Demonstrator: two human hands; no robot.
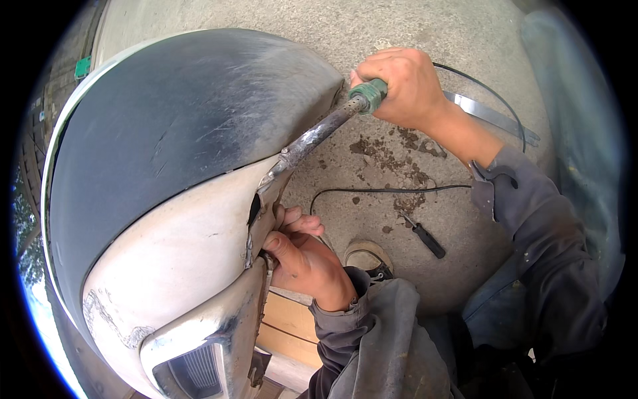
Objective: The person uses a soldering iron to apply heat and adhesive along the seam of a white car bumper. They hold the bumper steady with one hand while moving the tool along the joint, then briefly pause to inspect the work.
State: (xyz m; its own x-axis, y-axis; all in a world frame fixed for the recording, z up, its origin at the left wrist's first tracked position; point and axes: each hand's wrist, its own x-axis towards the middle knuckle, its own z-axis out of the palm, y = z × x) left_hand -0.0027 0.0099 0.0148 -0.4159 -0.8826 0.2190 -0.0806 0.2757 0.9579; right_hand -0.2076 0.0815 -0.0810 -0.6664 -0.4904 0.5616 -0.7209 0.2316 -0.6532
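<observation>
Your right hand [404,86] is fisted tight around the green-wrapped grip of a long grey metal pry bar [318,133], all fingers closed on it, up near the top centre of the view. The bar runs down and to the left from your fist; its far tip sits in the seam where the dark, scuffed car body panel [179,113] meets the white, worn bumper panel [179,253]. Tip contact point is partly hidden by the panel edge, so you can't tell how deep it sits.

Your left hand [302,256] is at the same seam, lower down, just below the bar's tip. Fingers curl around the bumper panel's edge and press on it, thumb laid along the gap. It grips the panel itself, no tool in it.

Below the bumper panel: a chrome-edged lamp housing [199,359] with a ribbed lens, bottom left of the view. Pale wooden blocks [292,326] sit under the car's edge, just beside your left forearm.

On the concrete ground [279,20] between your arms: a thin black cable [379,191] looping across, a small black-handled screwdriver [423,237] well apart from both hands, and brown dirt crumbs [392,156] scattered below your right wrist. A flat silver metal strip [492,114] lies behind your right forearm. Your beige shoe [367,256] shows just right of your left wrist.
</observation>
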